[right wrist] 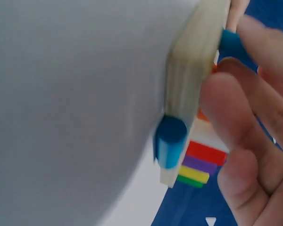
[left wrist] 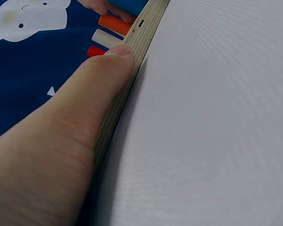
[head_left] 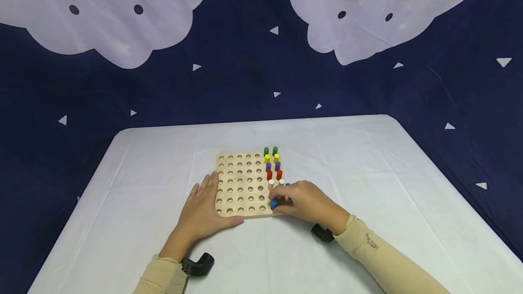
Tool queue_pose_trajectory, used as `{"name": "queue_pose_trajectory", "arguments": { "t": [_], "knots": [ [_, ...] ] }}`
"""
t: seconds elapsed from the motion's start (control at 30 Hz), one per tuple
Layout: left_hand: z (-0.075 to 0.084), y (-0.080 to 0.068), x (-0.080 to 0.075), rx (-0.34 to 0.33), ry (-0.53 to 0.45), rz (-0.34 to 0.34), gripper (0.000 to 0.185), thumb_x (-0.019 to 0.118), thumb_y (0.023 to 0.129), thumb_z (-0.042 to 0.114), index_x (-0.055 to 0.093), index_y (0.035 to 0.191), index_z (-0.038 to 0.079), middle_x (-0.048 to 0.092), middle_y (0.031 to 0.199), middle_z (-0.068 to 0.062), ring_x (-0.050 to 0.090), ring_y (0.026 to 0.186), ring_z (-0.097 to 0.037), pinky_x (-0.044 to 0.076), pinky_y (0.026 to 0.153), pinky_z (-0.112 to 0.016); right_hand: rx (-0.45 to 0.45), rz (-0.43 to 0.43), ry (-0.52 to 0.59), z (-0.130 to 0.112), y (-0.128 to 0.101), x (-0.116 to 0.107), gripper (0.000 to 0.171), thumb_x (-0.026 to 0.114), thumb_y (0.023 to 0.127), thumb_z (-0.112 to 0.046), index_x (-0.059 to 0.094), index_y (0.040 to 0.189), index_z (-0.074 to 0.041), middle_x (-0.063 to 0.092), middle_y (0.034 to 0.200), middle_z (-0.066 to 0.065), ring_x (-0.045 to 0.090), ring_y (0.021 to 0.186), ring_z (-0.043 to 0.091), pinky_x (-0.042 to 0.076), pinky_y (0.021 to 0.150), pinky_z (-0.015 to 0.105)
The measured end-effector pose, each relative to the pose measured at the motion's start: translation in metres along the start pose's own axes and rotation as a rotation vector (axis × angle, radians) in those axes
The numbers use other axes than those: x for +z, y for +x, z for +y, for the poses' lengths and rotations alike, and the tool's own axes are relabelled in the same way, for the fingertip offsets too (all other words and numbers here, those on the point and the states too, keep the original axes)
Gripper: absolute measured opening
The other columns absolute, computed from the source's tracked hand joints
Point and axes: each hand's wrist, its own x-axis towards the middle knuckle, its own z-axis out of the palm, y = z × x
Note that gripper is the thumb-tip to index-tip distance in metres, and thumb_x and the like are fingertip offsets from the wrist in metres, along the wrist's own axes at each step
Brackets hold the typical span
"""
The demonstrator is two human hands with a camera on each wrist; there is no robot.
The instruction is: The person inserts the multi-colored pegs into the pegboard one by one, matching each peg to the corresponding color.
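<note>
White-clothed table (head_left: 367, 158), navy cloud backdrop (head_left: 245, 80); left hand (head_left: 204, 210) flat, fingers straight, bracing the near-left edge of the wooden pegboard (head_left: 241, 185); coloured pegs (head_left: 272, 163) fill the right columns; right hand (head_left: 304, 201) pinches a blue peg (head_left: 274, 203) at the near-right corner; risk: tilted peg jams or slips off the edge.

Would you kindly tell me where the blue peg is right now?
In the head view, the blue peg is pinched in the right hand at the pegboard's near right corner, just below the white pegs.
</note>
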Motion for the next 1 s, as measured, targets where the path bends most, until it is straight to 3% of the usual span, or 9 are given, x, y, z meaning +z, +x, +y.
{"name": "queue_pose_trajectory", "arguments": {
  "t": [0.13,0.3,0.5,0.7,1.0],
  "knots": [
    [0.0,0.0,0.0,-0.001,0.001,-0.001,0.149,0.058,0.055,0.097,0.009,0.159,0.002,0.015,0.166,-0.014,0.015,0.155,-0.031,0.011,0.126,-0.051,0.015,0.055,0.065,0.001,-0.002,-0.011,0.023,0.079,0.085,-0.032,0.073,0.104,-0.021,0.071,0.086,-0.018,0.055,0.062,-0.003,0.049,0.057,0.015],
    [0.0,0.0,0.0,-0.001,0.004,0.001,0.149,0.057,0.055,0.097,0.008,0.159,0.003,0.014,0.167,-0.014,0.014,0.155,-0.031,0.01,0.126,-0.052,0.18,0.112,0.08,0.015,-0.008,-0.028,0.022,0.077,0.087,-0.031,0.074,0.104,-0.018,0.07,0.085,-0.016,0.05,0.055,0.003,0.044,0.05,0.019],
    [-0.001,0.001,0.0,0.0,0.008,0.0,0.149,0.056,0.055,0.098,0.008,0.159,0.003,0.014,0.167,-0.013,0.014,0.155,-0.031,0.01,0.126,-0.052,0.387,-0.027,0.14,0.039,-0.013,-0.031,0.031,0.079,0.085,-0.033,0.074,0.109,-0.014,0.07,0.088,-0.012,0.052,0.061,0.007,0.045,0.055,0.022],
    [-0.001,0.001,0.002,-0.004,0.007,-0.002,0.149,0.056,0.054,0.098,0.008,0.159,0.003,0.014,0.167,-0.013,0.014,0.155,-0.031,0.01,0.126,-0.052,0.392,-0.106,0.195,0.051,-0.012,-0.019,0.036,0.082,0.08,-0.038,0.075,0.108,-0.017,0.068,0.091,-0.009,0.056,0.078,0.008,0.049,0.068,0.021],
    [-0.001,0.001,0.001,-0.001,0.004,-0.001,0.149,0.057,0.055,0.097,0.008,0.159,0.003,0.014,0.167,-0.013,0.014,0.155,-0.031,0.01,0.126,-0.052,0.377,-0.131,0.206,0.053,-0.007,-0.015,0.027,0.079,0.083,-0.022,0.073,0.108,-0.012,0.064,0.09,-0.005,0.055,0.078,0.01,0.049,0.066,0.021]
  ]
}}
